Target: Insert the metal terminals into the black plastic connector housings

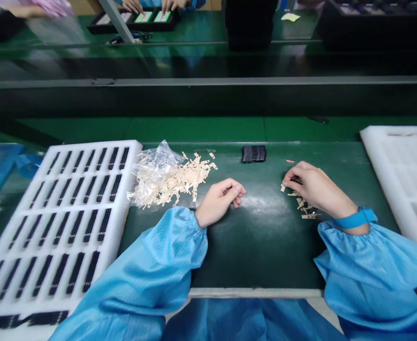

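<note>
Over the right side of the green mat, my right hand [309, 184] pinches a small beige tab [282, 188] between thumb and fingertips. A scatter of loose beige tabs [309, 216] lies beneath that hand, partly covered by it. My left hand [219, 201] rests closed near the middle of the mat, fingers curled in; whether anything is inside is hidden. To its left spreads a pile of similar beige tabs [190, 177], some still in a clear plastic bag [160, 158]. A stack of thin black parts [253, 154] sits beyond, between my hands.
At the left, a white foam tray [132, 163] holds rows of black strips in slots. Another white tray [378, 142] stands at the right edge. A dark object [318, 119] lies behind. Across the bench, another person's hands [169, 4] touch a black tray.
</note>
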`<state>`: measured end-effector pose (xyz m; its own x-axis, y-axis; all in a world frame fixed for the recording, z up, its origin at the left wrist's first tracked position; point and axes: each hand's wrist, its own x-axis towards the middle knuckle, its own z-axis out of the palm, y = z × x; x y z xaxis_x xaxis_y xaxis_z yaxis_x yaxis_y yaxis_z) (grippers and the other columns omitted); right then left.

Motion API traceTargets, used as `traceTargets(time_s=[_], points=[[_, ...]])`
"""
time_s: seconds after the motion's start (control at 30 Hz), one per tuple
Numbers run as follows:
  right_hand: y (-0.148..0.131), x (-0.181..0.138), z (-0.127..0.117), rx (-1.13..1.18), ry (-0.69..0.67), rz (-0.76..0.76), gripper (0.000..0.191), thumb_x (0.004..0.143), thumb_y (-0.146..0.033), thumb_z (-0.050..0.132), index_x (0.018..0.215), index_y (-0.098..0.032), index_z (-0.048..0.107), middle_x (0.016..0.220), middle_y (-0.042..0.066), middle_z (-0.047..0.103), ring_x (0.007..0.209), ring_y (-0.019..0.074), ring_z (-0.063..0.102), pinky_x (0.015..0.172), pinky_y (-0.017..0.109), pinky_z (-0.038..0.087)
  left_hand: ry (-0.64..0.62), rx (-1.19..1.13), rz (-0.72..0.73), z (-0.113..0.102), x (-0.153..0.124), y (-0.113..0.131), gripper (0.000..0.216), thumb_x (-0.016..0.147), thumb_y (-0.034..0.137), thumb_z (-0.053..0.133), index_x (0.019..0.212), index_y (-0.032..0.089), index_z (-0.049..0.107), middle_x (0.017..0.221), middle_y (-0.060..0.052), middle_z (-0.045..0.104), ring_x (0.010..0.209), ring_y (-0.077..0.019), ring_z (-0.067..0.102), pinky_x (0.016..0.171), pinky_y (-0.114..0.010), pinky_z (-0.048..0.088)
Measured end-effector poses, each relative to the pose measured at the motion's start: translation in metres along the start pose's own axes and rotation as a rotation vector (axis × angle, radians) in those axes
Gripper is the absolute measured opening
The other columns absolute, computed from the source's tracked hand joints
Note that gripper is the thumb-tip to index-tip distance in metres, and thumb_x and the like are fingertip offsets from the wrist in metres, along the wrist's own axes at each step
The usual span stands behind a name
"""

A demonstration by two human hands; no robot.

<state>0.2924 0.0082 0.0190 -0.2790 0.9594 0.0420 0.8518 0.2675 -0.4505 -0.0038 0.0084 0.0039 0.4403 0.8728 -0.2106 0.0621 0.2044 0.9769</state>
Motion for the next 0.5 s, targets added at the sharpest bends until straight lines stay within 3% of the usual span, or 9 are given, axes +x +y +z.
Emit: traceTargets(time_s=[0.13,0.23,0.33,0.5], points=[[-0.001,-0.001,0.002,-0.027,0.039,0.000,0.010,0.094,-0.029,0.063,0.095,-0.021,0.068,0.100,0.010,0.063,0.119,0.0301,0.065,0.094,0.041,0.053,-0.001,0.000,-0.005,0.000,-0.001,-0.003,0.038,0.094,0.051,0.062,0.090,0.014,0.066,0.071,-0.002,0.065,0.061,-0.0099,0.060,0.063,-0.024,0.052],[-0.001,0.002,0.006,-0.065,0.056,0.028,0.020,0.093,-0.034,0.065,0.107,-0.020,0.067,0.104,0.011,0.064,0.109,0.0290,0.067,0.088,0.040,0.053,-0.022,-0.017,0.000,-0.001,0.000,-0.005,0.038,0.095,0.051,0.061,0.091,0.014,0.067,0.071,-0.002,0.064,0.062,-0.0098,0.060,0.063,-0.024,0.052],[0.000,0.004,0.005,-0.068,0.042,0.023,0.017,0.095,-0.036,0.059,0.094,-0.021,0.067,0.097,0.010,0.065,0.101,0.0284,0.069,0.084,0.040,0.052,-0.029,-0.044,0.015,-0.002,0.003,-0.008,0.036,0.095,0.049,0.062,0.091,0.013,0.066,0.071,-0.001,0.064,0.062,-0.0093,0.060,0.062,-0.022,0.051],[0.002,-0.004,0.002,-0.079,0.002,0.033,0.029,0.097,-0.049,0.054,0.086,-0.025,0.067,0.094,0.010,0.070,0.085,0.0278,0.070,0.072,0.038,0.050,0.011,-0.148,-0.055,0.009,0.002,-0.008,0.022,0.095,0.034,0.063,0.088,0.013,0.065,0.084,-0.004,0.069,0.063,-0.0062,0.060,0.062,-0.020,0.053]])
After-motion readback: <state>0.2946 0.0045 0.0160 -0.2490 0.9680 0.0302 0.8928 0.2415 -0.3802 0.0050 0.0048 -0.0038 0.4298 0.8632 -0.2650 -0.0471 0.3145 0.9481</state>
